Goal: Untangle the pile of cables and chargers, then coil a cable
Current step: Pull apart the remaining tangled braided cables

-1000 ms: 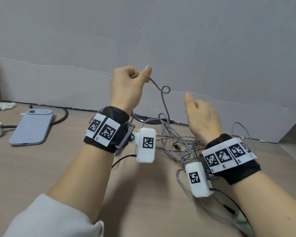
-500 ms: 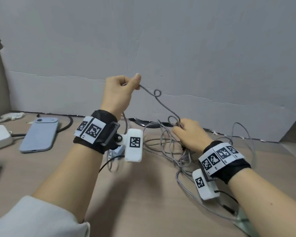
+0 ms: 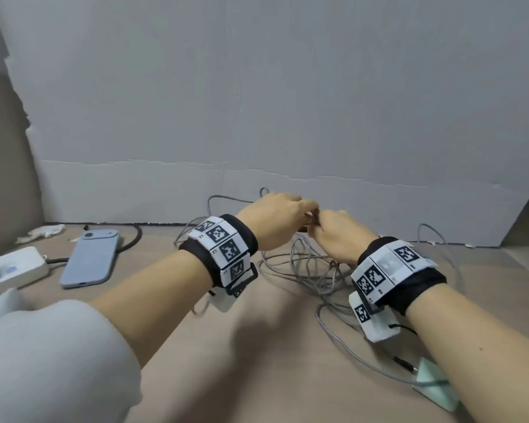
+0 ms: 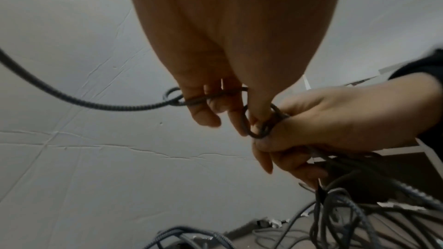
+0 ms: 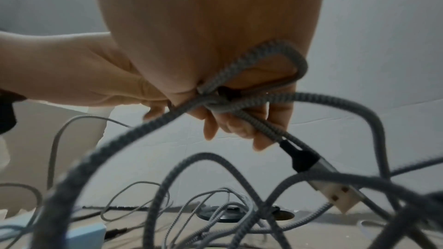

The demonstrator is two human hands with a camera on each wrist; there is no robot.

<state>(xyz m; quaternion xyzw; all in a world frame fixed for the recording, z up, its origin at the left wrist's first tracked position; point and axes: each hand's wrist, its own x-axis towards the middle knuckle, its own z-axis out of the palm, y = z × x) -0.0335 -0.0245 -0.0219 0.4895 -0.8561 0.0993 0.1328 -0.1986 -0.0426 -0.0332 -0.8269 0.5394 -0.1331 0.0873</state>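
Both my left hand [image 3: 275,219] and right hand [image 3: 338,236] pinched the knot [image 5: 215,99] in the braided cable [image 5: 239,67]; easing loops apart, not yanking, seemed wisest.

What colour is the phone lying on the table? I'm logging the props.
Light blue phone, clearest in the head view.

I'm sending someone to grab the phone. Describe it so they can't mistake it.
On the brown table, look left of the grey cable tangle, near the back wall. The phone lies flat, camera side up. Unlike the white box beside it, it is a slim pale-blue slab.
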